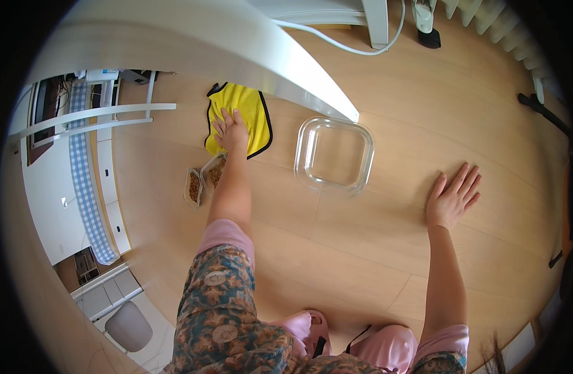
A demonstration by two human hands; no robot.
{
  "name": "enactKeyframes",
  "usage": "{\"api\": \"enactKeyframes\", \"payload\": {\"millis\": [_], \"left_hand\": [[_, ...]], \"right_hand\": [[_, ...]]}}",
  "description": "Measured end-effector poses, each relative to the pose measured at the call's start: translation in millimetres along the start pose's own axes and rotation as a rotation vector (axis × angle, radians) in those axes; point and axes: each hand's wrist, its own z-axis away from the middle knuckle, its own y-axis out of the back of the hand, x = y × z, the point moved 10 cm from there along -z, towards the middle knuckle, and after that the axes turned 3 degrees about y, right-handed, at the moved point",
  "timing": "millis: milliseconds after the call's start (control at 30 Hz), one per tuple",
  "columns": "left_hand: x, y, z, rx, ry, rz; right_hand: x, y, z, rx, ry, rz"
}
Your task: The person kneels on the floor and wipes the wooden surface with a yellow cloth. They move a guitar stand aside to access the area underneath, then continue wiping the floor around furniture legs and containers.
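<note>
My left hand (232,133) lies with fingers spread on a yellow cloth with black edging (256,124) on the wooden floor. Just below the cloth, beside my left forearm, stand two small clear containers holding brown granular pieces, a larger one (215,173) and a smaller one (194,188). A square clear glass container (336,156) sits on the floor between my hands, with nothing visible in it. Over at the right, my right hand (451,200) rests flat on the bare floor, fingers apart, touching no object.
A large white panel (310,89) reaches down from the top to beside the glass container. A white cable (333,44) loops at the top. A finned white radiator (506,35) stands at the upper right. White rails (141,108) and a grey chair (129,326) are at the left.
</note>
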Motion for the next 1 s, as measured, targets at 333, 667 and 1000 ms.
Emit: {"api": "enactKeyframes", "payload": {"millis": [333, 667, 1000], "left_hand": [[-28.5, 8.6, 32.4, 0.033, -0.106, -0.042], [-52.3, -29.1, 360.9, -0.180, -0.944, -0.198], [-37.8, -8.8, 218.9, 0.057, -0.581, -0.079]], "right_hand": [[2.6, -4.9, 1.7, 0.013, 0.008, 0.057], [3.7, -8.2, 2.1, 0.067, 0.030, 0.066], [6.6, -8.9, 3.7, 0.091, 0.039, 0.041]]}}
